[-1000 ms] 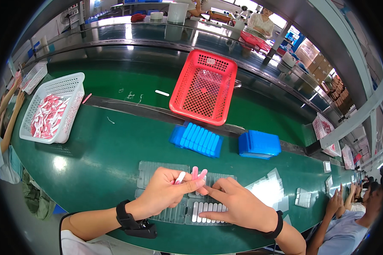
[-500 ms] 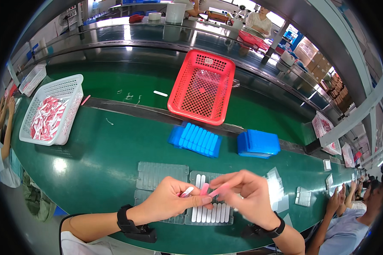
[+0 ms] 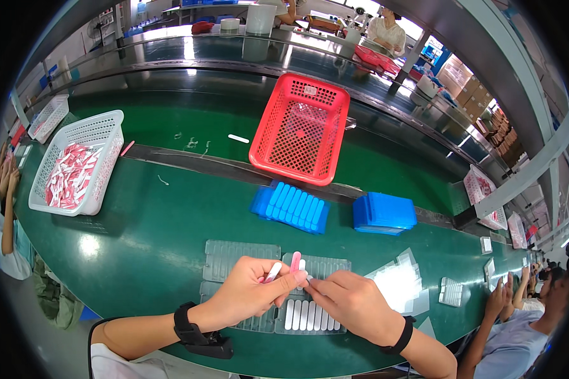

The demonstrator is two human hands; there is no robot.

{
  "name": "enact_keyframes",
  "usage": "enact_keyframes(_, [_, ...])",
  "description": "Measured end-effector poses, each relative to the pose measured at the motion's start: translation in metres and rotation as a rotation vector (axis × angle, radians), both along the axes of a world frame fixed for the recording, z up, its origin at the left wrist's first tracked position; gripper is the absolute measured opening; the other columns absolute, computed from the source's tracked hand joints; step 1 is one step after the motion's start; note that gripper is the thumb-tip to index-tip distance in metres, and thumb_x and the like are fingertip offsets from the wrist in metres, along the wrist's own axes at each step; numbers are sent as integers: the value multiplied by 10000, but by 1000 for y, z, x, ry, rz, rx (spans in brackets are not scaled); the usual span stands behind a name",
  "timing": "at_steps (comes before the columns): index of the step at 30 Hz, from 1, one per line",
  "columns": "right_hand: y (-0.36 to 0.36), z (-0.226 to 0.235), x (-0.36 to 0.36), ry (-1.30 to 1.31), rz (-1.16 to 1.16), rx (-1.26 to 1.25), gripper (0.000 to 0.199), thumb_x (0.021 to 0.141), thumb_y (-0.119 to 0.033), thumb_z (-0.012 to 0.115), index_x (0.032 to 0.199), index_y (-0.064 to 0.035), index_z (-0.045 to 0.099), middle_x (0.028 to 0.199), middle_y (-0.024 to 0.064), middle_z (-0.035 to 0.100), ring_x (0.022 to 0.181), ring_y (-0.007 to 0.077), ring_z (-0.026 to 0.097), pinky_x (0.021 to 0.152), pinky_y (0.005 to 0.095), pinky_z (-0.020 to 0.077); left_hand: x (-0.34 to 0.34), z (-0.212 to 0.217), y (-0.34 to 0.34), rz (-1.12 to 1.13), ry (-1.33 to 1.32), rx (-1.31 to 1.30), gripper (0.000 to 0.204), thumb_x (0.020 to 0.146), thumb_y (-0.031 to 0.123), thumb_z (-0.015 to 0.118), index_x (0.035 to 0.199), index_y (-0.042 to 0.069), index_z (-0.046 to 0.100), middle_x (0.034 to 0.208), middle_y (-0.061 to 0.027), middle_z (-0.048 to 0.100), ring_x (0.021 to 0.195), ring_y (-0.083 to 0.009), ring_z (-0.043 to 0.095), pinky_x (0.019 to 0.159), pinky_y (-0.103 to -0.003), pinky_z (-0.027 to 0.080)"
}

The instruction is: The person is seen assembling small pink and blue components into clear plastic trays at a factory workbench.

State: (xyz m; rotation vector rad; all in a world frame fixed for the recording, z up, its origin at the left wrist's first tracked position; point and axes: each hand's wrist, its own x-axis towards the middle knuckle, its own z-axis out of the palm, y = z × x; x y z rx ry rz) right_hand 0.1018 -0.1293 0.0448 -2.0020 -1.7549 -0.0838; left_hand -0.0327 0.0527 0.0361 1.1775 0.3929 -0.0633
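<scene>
Slim strips [image 3: 295, 261], rounded ends, some pink, some white

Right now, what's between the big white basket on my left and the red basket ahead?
In the head view, a pink strip, some pale scraps and a white strip lie between them.

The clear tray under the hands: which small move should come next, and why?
Perhaps set the pink strip from the left hand into the clear tray, upper part: white strips line the lower part, while upper right grooves look unfilled.
</scene>
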Motion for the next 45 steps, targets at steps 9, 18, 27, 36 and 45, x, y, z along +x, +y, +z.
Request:
enact_keyframes(9, [4,3,-7,56,-29,-182,421,794,-300,823,1087,-20,710,775,71,579,695,237,610,613,360,529,0,4,1,-1,24,2,268,1007,226,651,994,-29,733,641,-1,591,455,-1,359,388,-220,211])
enact_keyframes(18, [6,28,9,99,-17,-202,516,802,-343,838,1181,-29,684,930,76,618,862,235,616,684,335,532,-1,4,1,-74,29,28,273,995,239,671,949,-23,734,628,-16,615,461,1,379,391,-219,226])
enact_keyframes(27, [-3,26,0,1063,64,-122,229,956,-64,684,1170,14,672,1131,122,698,1006,188,686,850,312,566,-5,-3,-1,-272,-113,205,367,956,386,715,793,58,740,560,41,583,460,-17,422,440,-223,273])
enact_keyframes(36, [-5,41,5,810,-339,-9,133,940,-16,661,1066,27,647,1001,135,736,874,171,730,625,292,571,1,9,5,-198,142,-231,487,1014,435,581,1094,-42,639,597,21,487,469,-47,393,416,-246,254])
enact_keyframes(45, [-6,28,8,-80,-57,-245,491,834,38,635,1323,29,587,898,101,594,813,254,562,759,350,520,3,-9,12,-227,97,-620,459,901,126,516,1309,-81,482,854,-89,583,635,-129,490,551,-296,388])
